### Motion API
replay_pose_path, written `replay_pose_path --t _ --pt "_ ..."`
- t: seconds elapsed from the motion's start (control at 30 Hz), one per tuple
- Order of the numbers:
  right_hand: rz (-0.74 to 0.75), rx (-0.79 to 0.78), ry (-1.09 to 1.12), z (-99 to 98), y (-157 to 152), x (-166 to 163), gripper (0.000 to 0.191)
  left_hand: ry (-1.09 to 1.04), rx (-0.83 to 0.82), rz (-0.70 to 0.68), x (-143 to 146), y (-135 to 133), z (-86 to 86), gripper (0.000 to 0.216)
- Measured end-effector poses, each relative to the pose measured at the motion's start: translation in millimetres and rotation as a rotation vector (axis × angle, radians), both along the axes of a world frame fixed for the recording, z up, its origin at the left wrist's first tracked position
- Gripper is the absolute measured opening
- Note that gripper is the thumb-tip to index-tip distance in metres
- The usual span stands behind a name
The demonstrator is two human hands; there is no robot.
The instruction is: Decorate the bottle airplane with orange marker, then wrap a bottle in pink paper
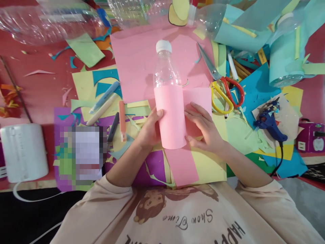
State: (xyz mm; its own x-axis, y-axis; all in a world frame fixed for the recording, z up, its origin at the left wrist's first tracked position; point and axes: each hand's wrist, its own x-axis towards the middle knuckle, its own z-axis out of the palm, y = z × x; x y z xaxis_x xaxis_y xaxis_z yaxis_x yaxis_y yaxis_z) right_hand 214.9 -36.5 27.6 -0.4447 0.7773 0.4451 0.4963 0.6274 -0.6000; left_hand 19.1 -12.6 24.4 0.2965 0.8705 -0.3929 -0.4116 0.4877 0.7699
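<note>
A clear plastic bottle (167, 69) with a white cap lies on its side, the cap pointing away from me. Pink paper (170, 118) wraps the bottle's lower part, and a pink flap (200, 96) spreads out flat on the right. My left hand (151, 128) grips the bottle's left side, thumb on top of the paper and the other fingers mostly hidden. My right hand (204, 128) rests on the flap with fingers outstretched, fingertips and thumb at the bottle's right edge. A pink strip (181, 166) sticks out below the bottle's base.
Scissors (218, 78) with red and yellow handles lie beyond my right hand. Farther right is a blue glue gun (270, 120) with a cord. Markers (122, 120) and paper scraps surround the left hand. A white device (24, 152) stands far left, a paper-covered bottle (286, 64) upper right.
</note>
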Motion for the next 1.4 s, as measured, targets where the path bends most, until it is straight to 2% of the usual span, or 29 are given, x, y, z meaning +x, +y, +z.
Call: replay_pose_path --t 0.27,0.67,0.77,0.83,0.9,0.97,1.03,1.07,1.13,1.27,1.4 --pt "0.057 -0.011 0.020 0.9 0.8 4.2 0.059 -0.031 -0.037 0.056 1.0 -3.8 -0.2 0.071" --pt "0.073 -0.012 0.014 -2.0 0.4 2.6 0.060 0.010 -0.081 0.062 3.2 -10.9 11.2 0.079" --pt "0.012 -0.024 0.006 0.6 0.8 3.7 0.050 0.045 -0.061 0.065 3.6 -8.8 9.2 0.077" --pt "-0.089 -0.035 0.024 3.0 2.8 6.4 0.042 0.087 -0.039 0.078 3.5 -6.3 7.2 0.075" --pt "-0.216 -0.079 0.102 4.3 6.3 10.1 0.043 0.116 -0.038 0.109 3.0 -4.1 5.6 0.072" --pt "-0.303 -0.175 0.276 3.9 10.5 13.5 0.052 0.127 -0.053 0.146 2.2 -2.9 4.5 0.071" --pt "-0.322 -0.298 0.490 3.2 14.1 15.9 0.052 0.132 -0.066 0.159 1.5 -2.8 4.0 0.072" --pt "-0.310 -0.363 0.565 3.4 15.3 16.4 0.045 0.132 -0.066 0.153 1.3 -3.1 4.0 0.071" --pt "-0.274 -0.482 0.590 5.5 16.0 16.4 0.023 0.127 -0.050 0.113 1.3 -3.9 4.2 0.071" --pt "-0.206 -0.644 0.532 13.0 11.5 13.4 0.035 0.124 0.015 0.037 2.7 -5.6 6.7 0.074" --pt "-0.135 -0.649 0.533 16.5 6.6 9.6 0.042 0.183 0.056 -0.002 4.1 -7.6 8.4 0.071"
